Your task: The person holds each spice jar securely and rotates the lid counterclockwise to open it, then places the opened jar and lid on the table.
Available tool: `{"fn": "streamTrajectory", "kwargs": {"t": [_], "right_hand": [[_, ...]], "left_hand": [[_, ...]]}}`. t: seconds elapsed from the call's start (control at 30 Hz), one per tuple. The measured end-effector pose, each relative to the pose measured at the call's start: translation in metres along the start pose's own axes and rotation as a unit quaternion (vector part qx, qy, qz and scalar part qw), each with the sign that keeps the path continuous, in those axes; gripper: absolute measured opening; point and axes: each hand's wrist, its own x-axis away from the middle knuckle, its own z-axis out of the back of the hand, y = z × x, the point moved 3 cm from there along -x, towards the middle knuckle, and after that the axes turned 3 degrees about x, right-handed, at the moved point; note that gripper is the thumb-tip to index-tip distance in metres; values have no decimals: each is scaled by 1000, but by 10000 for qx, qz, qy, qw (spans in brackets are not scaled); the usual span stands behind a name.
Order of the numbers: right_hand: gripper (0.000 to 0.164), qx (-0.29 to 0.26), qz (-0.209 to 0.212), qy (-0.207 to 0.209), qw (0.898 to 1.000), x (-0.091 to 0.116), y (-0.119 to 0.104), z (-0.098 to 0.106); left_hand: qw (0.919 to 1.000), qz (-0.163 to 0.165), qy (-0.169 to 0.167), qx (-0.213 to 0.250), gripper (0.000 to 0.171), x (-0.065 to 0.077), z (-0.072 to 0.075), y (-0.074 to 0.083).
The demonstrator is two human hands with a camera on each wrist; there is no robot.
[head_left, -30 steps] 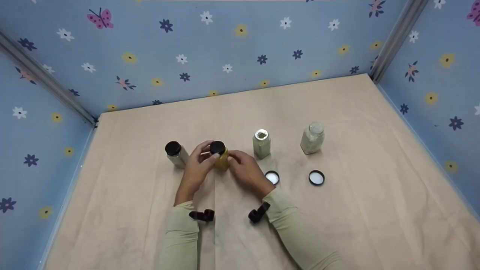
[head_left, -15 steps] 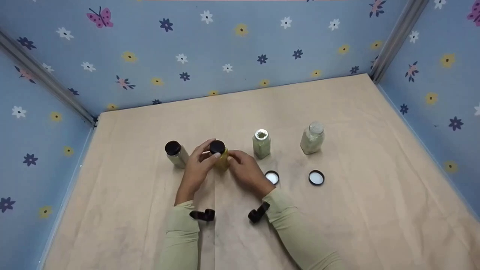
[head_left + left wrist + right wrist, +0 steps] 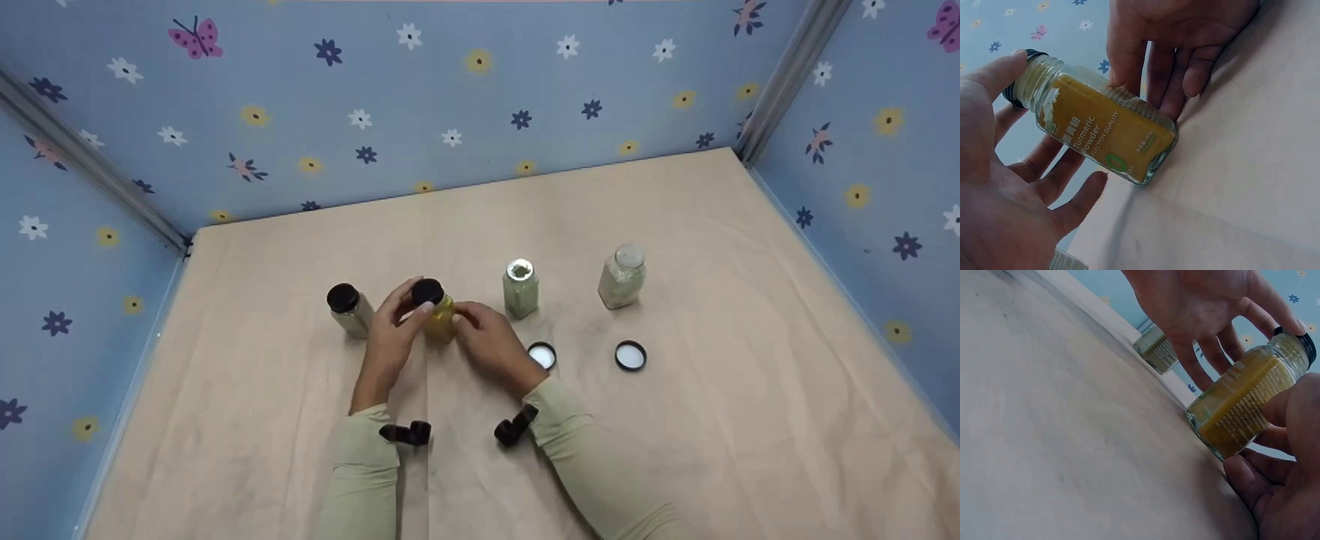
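Observation:
A glass jar of yellow turmeric powder [image 3: 441,324] stands between both hands; its label reads "Turmeric Powder" in the left wrist view. My left hand [image 3: 388,337] pinches its black cap [image 3: 427,291] between thumb and fingers. The threads of the jar's neck [image 3: 1044,79] show below the cap. My right hand [image 3: 491,341] grips the lower part of the jar with thumb and fingers. In the right wrist view the jar's base [image 3: 1207,439] is at the table surface.
Left of the hands stands a capped jar [image 3: 352,319]. To the right are an uncapped green jar [image 3: 521,296] and another uncapped pale jar [image 3: 622,281]. Two black lids [image 3: 631,355] lie upturned before them, one partly behind the right wrist. Flowered walls [image 3: 420,90] enclose the cloth-covered table [image 3: 262,300].
The black cap has shifted slightly left and up from the jar's mouth with my left hand. My right hand keeps its grip on the jar.

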Motion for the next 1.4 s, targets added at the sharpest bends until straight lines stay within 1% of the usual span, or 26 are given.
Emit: {"fn": "streamTrajectory", "kwargs": {"t": [0.13, 0.23, 0.27, 0.4, 0.47, 0.5, 0.6, 0.83, 1.0, 1.23, 1.4], "right_hand": [[34, -11, 0, 32, 10000, 0, 1, -1], [34, 14, -42, 35, 10000, 0, 2, -2], [34, 34, -65, 32, 10000, 1, 2, -2], [35, 75, -96, 63, 9999, 1, 3, -3], [35, 54, -103, 62, 9999, 1, 3, -3], [35, 37, -102, 58, 9999, 1, 3, -3], [36, 4, -132, 33, 9999, 1, 4, -3], [36, -17, -205, 31, 9998, 0, 3, -2], [35, -68, -250, -3, 9997, 0, 3, -3], [35, -68, -265, 11, 9996, 0, 2, -3], [35, -14, -237, 11, 9997, -1, 1, -2]], "left_hand": [[9998, -62, 126, 118, 55, 0, 0, 3], [9994, 2, 229, 273, 52, 2, 1, 4], [9990, 31, 257, 353, 51, 4, 0, 8], [9962, 71, 453, 743, 48, 7, 2, 6], [9938, 19, 534, 980, 47, 7, 3, 4], [9924, -13, 572, 1088, 47, 7, 4, 0], [9901, -55, 615, 1262, 45, 9, 6, 0], [9909, -72, 618, 1195, 44, 16, 9, 0], [9912, -63, 572, 1191, 38, 22, 12, 0], [9895, -95, 668, 1277, 32, 29, 18, -1], [9892, 42, 647, 1314, 31, 33, 19, -2]]}}
